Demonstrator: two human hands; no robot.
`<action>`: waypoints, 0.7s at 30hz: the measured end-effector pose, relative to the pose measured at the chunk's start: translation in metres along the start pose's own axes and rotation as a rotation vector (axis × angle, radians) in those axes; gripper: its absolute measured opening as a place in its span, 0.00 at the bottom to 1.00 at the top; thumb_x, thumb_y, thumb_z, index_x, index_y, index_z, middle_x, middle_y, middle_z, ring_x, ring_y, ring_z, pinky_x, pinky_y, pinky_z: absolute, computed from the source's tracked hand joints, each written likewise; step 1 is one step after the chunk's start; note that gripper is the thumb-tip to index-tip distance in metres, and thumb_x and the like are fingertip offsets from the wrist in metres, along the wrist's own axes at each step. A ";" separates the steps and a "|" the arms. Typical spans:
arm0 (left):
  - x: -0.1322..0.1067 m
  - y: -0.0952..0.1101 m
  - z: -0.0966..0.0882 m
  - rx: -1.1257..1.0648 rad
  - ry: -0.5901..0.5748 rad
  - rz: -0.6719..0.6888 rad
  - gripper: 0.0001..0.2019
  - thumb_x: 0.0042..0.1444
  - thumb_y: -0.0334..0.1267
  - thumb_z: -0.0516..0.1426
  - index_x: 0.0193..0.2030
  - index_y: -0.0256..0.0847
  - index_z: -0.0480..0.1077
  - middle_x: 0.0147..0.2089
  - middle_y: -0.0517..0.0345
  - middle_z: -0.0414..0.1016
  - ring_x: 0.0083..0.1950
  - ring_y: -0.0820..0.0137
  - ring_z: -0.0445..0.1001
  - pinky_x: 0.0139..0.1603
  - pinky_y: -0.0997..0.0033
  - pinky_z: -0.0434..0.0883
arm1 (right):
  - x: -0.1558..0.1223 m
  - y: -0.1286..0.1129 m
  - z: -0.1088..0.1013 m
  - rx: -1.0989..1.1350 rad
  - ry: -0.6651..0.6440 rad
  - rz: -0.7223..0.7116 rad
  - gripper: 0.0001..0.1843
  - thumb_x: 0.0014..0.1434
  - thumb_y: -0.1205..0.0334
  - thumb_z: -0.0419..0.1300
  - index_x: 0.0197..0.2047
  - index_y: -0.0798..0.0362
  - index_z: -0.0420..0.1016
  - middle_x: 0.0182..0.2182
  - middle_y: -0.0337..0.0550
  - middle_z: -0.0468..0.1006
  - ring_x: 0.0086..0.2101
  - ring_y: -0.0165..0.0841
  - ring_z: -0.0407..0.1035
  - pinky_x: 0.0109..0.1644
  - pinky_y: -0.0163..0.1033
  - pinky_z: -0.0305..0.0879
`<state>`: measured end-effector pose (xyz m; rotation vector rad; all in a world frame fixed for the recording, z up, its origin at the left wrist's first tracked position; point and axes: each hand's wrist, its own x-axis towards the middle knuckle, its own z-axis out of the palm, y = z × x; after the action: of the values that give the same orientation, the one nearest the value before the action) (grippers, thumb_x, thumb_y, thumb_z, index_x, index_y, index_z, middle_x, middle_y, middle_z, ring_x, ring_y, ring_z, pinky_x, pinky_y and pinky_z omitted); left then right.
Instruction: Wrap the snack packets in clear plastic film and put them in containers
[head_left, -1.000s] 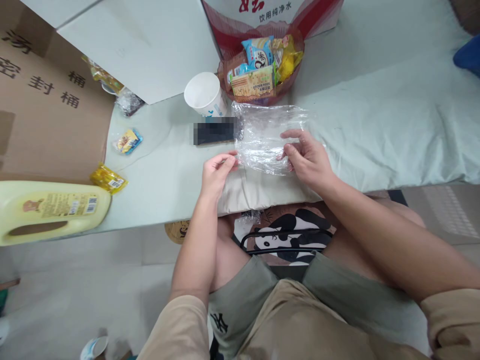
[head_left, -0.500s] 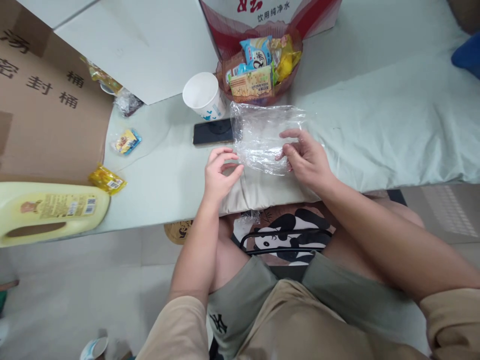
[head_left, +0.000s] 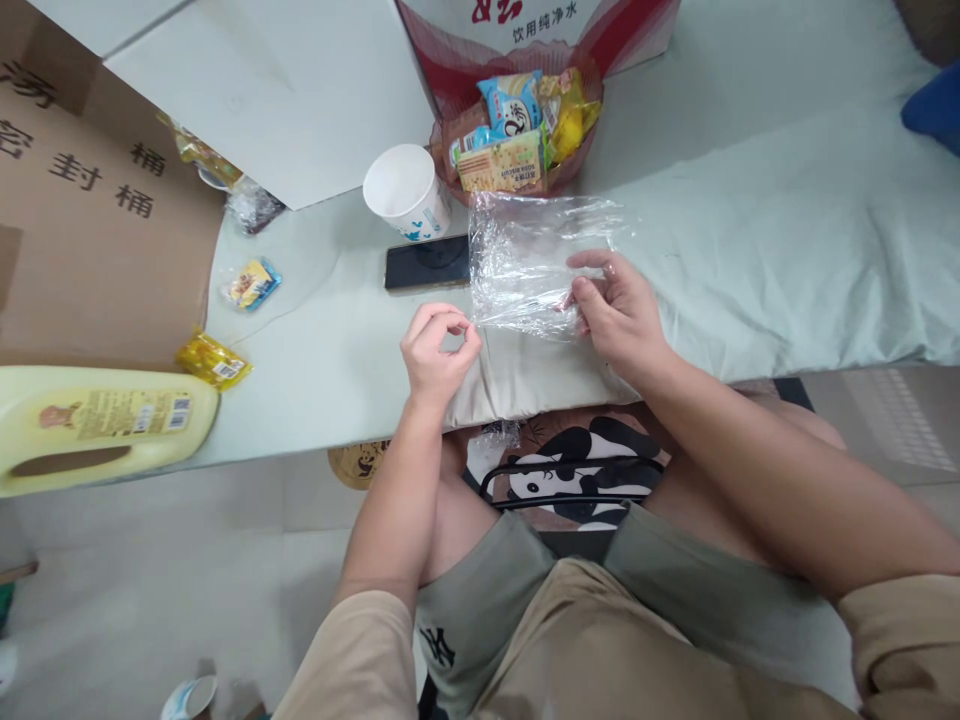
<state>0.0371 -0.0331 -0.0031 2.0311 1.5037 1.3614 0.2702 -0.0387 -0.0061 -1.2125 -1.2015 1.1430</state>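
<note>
From where I stand, the clear plastic film (head_left: 521, 262) is thin, wrinkled and glossy, with bright creases along its lower part. It is located at the front of the cloth-covered surface, between the two hands. The left hand (head_left: 441, 350) pinches the film's lower left corner between thumb and index finger. The right hand (head_left: 624, 312) is at the film's lower right part, thumb and index finger spaced apart; whether it grips the film I cannot tell. A pale green cloth (head_left: 757, 240) covers the surface. Left to right are: a cardboard box (head_left: 97, 260), a pale yellow jug (head_left: 112, 415), a yellow packet (head_left: 211, 360), a blue-and-yellow packet (head_left: 253, 285), a paper cup (head_left: 409, 195), a dark phone (head_left: 426, 263) beside the film, a reddish basket (head_left: 568, 178) holding wrapped snacks (head_left: 506, 163), and a red-and-white carton (head_left: 634, 35). Below is a pale floor (head_left: 172, 560).
</note>
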 end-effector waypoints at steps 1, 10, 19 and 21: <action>0.000 -0.001 0.000 0.010 0.002 0.005 0.04 0.48 0.32 0.64 0.27 0.43 0.73 0.34 0.57 0.73 0.35 0.69 0.70 0.40 0.66 0.72 | 0.001 0.001 0.000 0.008 0.006 0.002 0.15 0.68 0.46 0.60 0.51 0.44 0.70 0.29 0.36 0.76 0.21 0.27 0.62 0.26 0.37 0.66; 0.000 -0.012 0.000 -0.311 0.018 -0.156 0.15 0.56 0.54 0.63 0.37 0.44 0.73 0.43 0.52 0.71 0.45 0.65 0.73 0.40 0.67 0.74 | 0.000 0.000 -0.001 0.012 -0.018 0.015 0.15 0.68 0.44 0.61 0.50 0.44 0.70 0.29 0.35 0.74 0.21 0.27 0.62 0.26 0.36 0.63; 0.006 -0.010 0.004 -0.365 -0.112 -0.337 0.24 0.45 0.64 0.69 0.27 0.42 0.78 0.43 0.50 0.71 0.47 0.64 0.72 0.43 0.66 0.72 | -0.002 -0.001 0.001 0.008 -0.054 -0.004 0.12 0.68 0.49 0.61 0.50 0.45 0.70 0.28 0.34 0.74 0.20 0.26 0.60 0.25 0.36 0.60; 0.005 -0.013 0.005 -0.421 -0.109 -0.359 0.23 0.44 0.61 0.71 0.27 0.42 0.79 0.43 0.51 0.71 0.48 0.65 0.72 0.46 0.65 0.71 | -0.002 -0.001 0.002 0.018 -0.051 0.000 0.13 0.67 0.49 0.61 0.50 0.45 0.70 0.28 0.34 0.74 0.20 0.26 0.60 0.25 0.36 0.60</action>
<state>0.0334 -0.0217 -0.0113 1.4733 1.3177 1.2668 0.2685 -0.0407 -0.0055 -1.1763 -1.2269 1.1882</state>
